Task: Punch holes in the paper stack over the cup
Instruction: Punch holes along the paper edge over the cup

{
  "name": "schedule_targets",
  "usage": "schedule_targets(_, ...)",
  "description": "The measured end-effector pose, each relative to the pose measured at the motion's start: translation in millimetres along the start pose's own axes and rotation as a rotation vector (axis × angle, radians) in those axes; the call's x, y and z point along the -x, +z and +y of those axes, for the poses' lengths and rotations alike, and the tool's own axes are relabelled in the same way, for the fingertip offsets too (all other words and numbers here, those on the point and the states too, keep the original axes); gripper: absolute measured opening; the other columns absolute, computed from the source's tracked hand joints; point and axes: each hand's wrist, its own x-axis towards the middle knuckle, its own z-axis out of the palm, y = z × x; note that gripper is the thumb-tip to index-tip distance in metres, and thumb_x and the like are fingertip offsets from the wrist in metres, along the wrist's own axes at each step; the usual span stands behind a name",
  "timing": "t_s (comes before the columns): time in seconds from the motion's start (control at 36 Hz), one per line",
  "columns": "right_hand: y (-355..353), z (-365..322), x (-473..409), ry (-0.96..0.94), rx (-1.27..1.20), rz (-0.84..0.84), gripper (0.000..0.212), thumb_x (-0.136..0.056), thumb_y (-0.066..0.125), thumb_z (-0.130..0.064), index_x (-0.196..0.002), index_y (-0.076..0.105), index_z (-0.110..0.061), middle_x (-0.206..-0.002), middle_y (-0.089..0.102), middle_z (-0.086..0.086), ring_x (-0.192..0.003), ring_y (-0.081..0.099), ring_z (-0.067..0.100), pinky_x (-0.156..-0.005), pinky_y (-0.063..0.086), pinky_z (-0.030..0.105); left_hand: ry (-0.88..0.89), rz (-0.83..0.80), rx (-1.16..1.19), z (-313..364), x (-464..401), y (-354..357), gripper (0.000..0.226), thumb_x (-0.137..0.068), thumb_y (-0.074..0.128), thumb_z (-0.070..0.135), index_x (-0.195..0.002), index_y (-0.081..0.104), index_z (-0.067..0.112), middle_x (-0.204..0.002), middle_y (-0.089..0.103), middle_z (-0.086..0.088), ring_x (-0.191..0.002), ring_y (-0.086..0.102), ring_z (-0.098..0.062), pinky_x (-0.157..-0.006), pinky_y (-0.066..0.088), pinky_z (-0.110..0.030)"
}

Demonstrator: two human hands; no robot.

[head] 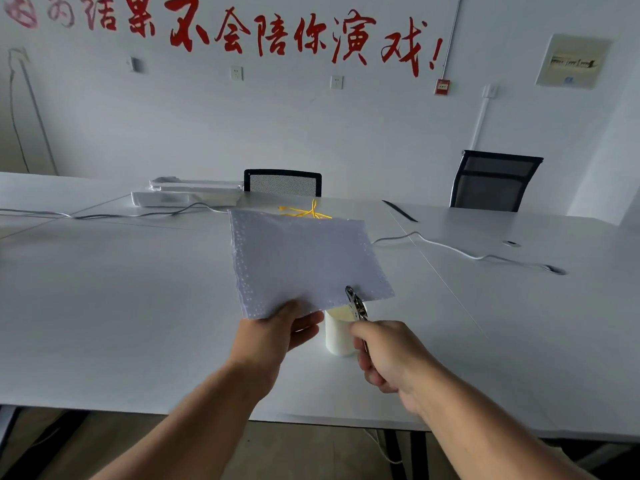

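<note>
A white paper stack [304, 258] is held flat in the air above the table, with rows of small holes along its left and near edges. My left hand [273, 336] pinches its near left corner. My right hand [388, 355] grips a metal hole punch [356, 303], whose jaws bite the stack's near edge. A white cup [337, 336] stands on the table directly under that edge, partly hidden by the paper and the punch.
The white table [121, 306] carries a yellow string [306, 212] behind the paper, a white cable [467, 252] at right, another cable and white flat boxes [187, 194] at the back left. Two black chairs [495, 181] stand beyond the table.
</note>
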Motion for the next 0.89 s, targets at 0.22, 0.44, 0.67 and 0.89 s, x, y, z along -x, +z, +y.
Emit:
schedule_targets(0.22, -5, -3, -13, 0.075, 0.055, 0.019, 0.017, -0.081, 0.056, -0.03, -0.075, 0.058, -0.015, -0.062, 0.055, 0.006, -0.042, 0.04, 0.017, -0.041, 0.024, 0.02, -0.016, 0.007, -0.044, -9, -13, 4, 0.026, -0.098, 0.055, 0.001, -0.12, 0.068, 0.008, -0.106, 0.08, -0.016, -0.087, 0.081, -0.027, -0.075, 0.065, -0.037)
schedule_targets(0.44, -5, -5, -16, 0.084, 0.082, 0.03, 0.02, -0.084, 0.056, -0.032, -0.074, 0.057, -0.015, -0.062, 0.053, 0.006, -0.04, 0.036, 0.016, -0.045, 0.023, 0.023, -0.018, 0.005, -0.066, -11, -17, 3, 0.027, -0.098, 0.054, 0.0, -0.119, 0.069, 0.01, -0.101, 0.082, -0.013, -0.087, 0.081, -0.027, -0.074, 0.065, -0.036)
schedule_targets(0.67, -11, 1, -17, 0.115, -0.005, -0.024, 0.032, -0.088, 0.059, -0.039, -0.092, 0.069, -0.009, -0.067, 0.071, 0.008, -0.053, 0.06, 0.019, -0.043, 0.034, 0.023, 0.008, 0.012, -0.08, -12, -14, 8, 0.026, -0.098, 0.052, 0.0, -0.114, 0.068, 0.012, -0.096, 0.081, -0.011, -0.084, 0.081, -0.025, -0.072, 0.065, -0.036)
schedule_targets(0.89, -18, 8, -16, 0.128, -0.066, 0.007, 0.03, -0.088, 0.059, -0.038, -0.085, 0.067, -0.01, -0.061, 0.067, 0.008, -0.048, 0.055, 0.019, -0.042, 0.03, 0.023, 0.011, 0.003, -0.075, -15, -15, 8, 0.031, -0.099, 0.049, -0.001, -0.123, 0.065, 0.009, -0.098, 0.081, -0.012, -0.084, 0.082, -0.026, -0.071, 0.064, -0.034)
